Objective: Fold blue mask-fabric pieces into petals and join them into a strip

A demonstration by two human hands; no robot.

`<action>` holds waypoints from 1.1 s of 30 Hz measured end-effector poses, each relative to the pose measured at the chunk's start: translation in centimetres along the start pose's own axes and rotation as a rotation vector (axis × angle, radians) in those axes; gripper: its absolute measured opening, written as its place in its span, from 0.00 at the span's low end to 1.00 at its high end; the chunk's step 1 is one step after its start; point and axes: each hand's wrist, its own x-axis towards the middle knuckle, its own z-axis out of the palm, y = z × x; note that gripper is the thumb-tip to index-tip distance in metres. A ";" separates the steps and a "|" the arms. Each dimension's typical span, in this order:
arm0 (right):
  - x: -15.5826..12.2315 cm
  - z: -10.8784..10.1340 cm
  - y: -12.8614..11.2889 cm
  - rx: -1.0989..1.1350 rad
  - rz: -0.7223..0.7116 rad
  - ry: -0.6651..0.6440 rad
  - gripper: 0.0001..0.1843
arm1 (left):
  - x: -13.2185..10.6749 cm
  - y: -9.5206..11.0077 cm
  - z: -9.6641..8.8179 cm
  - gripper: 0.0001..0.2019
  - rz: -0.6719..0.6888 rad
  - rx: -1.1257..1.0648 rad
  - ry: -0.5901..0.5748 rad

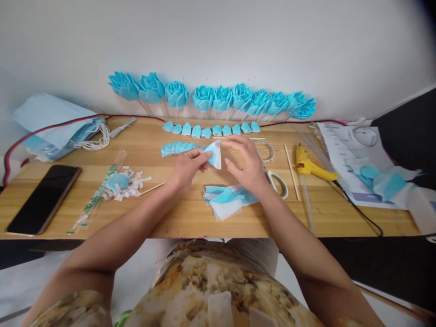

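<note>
My left hand (188, 168) pinches a small folded blue and white piece (215, 154) above the wooden table (146, 213). My right hand (245, 164) hovers just to the right of the piece, fingers curled and touching its upper edge. Below the hands lies a pile of cut blue squares (226, 200). Behind them sit a short overlapped stack of folded petals (179, 147) and a row of single folded petals (211, 129).
Several blue flowers on sticks (211, 96) lean on the wall. Scissors (276, 177), a yellow glue gun (311, 166) and wooden skewers (292, 171) lie right. A phone (44, 197), scraps (124, 184) and a pack of face masks (56, 125) lie left.
</note>
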 end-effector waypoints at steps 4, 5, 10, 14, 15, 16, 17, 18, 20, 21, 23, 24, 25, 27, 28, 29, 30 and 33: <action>0.1 0.5 0.0 -0.083 -0.120 -0.048 0.17 | 0.0 -0.2 0.0 0.17 -0.020 -0.044 -0.015; 0.1 0.6 0.0 -0.083 -0.125 -0.051 0.16 | 0.0 -0.2 0.0 0.16 -0.021 -0.048 -0.015; 0.0 0.8 0.0 -0.047 -0.116 -0.073 0.07 | 0.0 -0.3 0.0 0.17 -0.005 -0.024 -0.012; -0.2 0.9 -0.1 0.025 -0.017 -0.065 0.04 | 0.0 -0.4 0.1 0.19 0.001 -0.018 -0.008; -0.3 1.0 -0.1 0.053 0.005 -0.053 0.04 | 0.0 -0.4 0.1 0.19 0.004 -0.017 -0.008; -0.3 1.1 -0.2 0.081 0.028 -0.043 0.04 | 0.0 -0.5 0.1 0.19 0.010 -0.012 -0.009; -0.3 1.2 -0.2 0.109 0.054 -0.035 0.03 | 0.0 -0.5 0.1 0.19 0.015 -0.004 -0.011; -0.4 1.2 -0.2 0.140 0.088 -0.032 0.03 | 0.0 -0.5 0.2 0.19 0.020 0.005 -0.013; -0.4 1.4 -0.2 0.228 0.171 -0.033 0.04 | 0.0 -0.5 0.2 0.19 0.029 0.018 -0.019; -0.4 1.5 -0.1 0.287 0.221 -0.035 0.05 | 0.0 -0.5 0.2 0.19 0.031 0.020 -0.022; -0.4 1.7 0.1 0.413 0.324 -0.037 0.12 | 0.0 -0.5 0.2 0.18 0.036 0.018 -0.028; -0.4 1.8 0.2 0.469 0.370 -0.040 0.18 | 0.0 -0.5 0.2 0.17 0.039 0.016 -0.032; -0.4 1.9 0.2 0.517 0.408 -0.047 0.24 | 0.0 -0.6 0.2 0.17 0.041 0.015 -0.036; -0.3 2.0 0.4 0.598 0.457 -0.075 0.31 | 0.0 -0.6 0.2 0.16 0.044 0.019 -0.047; -0.3 2.0 0.4 0.637 0.469 -0.092 0.33 | 0.0 -0.7 0.2 0.16 0.046 0.027 -0.052; -0.3 2.0 0.4 0.672 0.475 -0.107 0.34 | 0.0 -0.7 0.1 0.16 0.048 0.037 -0.056; -0.3 2.0 0.4 0.700 0.476 -0.120 0.34 | 0.0 -0.8 0.1 0.16 0.050 0.047 -0.058; -0.3 2.1 0.5 0.738 0.472 -0.151 0.33 | 0.0 -0.8 0.1 0.16 0.049 0.072 -0.060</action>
